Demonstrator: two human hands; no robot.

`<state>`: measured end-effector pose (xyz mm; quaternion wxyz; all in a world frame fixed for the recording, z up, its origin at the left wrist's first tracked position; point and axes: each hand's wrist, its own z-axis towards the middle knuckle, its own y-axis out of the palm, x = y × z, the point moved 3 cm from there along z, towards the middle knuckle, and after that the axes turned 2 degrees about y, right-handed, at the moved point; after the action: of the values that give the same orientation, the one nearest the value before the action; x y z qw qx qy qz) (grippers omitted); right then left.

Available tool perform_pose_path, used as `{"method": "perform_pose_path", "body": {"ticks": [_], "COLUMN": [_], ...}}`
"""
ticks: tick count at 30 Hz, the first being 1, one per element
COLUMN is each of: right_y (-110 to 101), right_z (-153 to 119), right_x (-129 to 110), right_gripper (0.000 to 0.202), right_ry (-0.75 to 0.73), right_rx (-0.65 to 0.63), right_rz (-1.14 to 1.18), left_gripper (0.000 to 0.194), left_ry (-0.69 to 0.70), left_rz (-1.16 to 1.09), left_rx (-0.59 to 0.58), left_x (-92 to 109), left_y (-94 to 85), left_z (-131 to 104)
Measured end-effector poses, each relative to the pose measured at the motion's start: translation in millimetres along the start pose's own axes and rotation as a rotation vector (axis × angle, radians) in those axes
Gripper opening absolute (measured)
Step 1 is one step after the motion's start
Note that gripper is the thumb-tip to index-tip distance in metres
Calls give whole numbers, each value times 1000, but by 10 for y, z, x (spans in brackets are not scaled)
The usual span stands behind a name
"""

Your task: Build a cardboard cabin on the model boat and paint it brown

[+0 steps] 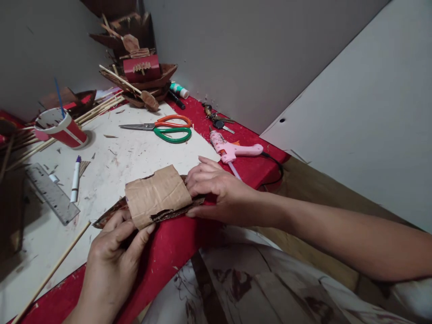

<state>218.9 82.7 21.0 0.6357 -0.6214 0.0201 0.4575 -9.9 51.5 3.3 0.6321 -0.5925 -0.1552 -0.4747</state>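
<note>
A small dark brown cardboard boat (113,212) lies at the table's front edge, its pointed end to the left. Across its middle arches a tan paper-covered cardboard piece (158,193). My left hand (116,252) pinches the near left corner of the tan piece, thumb in front and fingers beneath. At the right end, my right hand (219,191) wraps round the boat, with its fingers on the far side and thumb on the near side. The boat's right end is mostly hidden by that hand.
Scissors (168,128) lie behind the boat, and a pink glue gun (232,148) with a cord rests to the right. Leftward are a ruler (52,193), a marker (76,180), a paper cup (64,128) and sticks (99,108). Finished-looking boats (141,74) are stacked at the back.
</note>
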Motion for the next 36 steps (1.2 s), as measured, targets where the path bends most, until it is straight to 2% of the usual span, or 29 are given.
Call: {"method": "perform_pose_path", "body": {"ticks": [5,8,16,24,28,33,36], "right_y": [53,60,28,19,-53,-169,-197], "right_z": [-5,10,37,147,249,405,484], "right_x": [-2,-5,-22,-48,-101,-199,-222], "right_gripper": [8,11,5,8,10,9,9], "right_ry": [-77,-114,-85,-81,-62,-105,-113], "right_rx": [38,64,-1,-36,-38,-39,-61], "right_rz": [-54,-66,-48,-34,-69,-92,-99], "left_gripper": [22,21,21,19,19,26,36], "left_ry": [30,1,-95,-191,-233,-331,-481], "left_rz": [16,22,-15,-163,-212,-362,-417], "left_rx": [29,21,38,82,123,172,226], "left_x": [14,41,71,30,32,79,98], "left_y": [-7,-2,-11,-28,-79,-130,-127], "left_z": [7,23,33,60,100,137,92]}}
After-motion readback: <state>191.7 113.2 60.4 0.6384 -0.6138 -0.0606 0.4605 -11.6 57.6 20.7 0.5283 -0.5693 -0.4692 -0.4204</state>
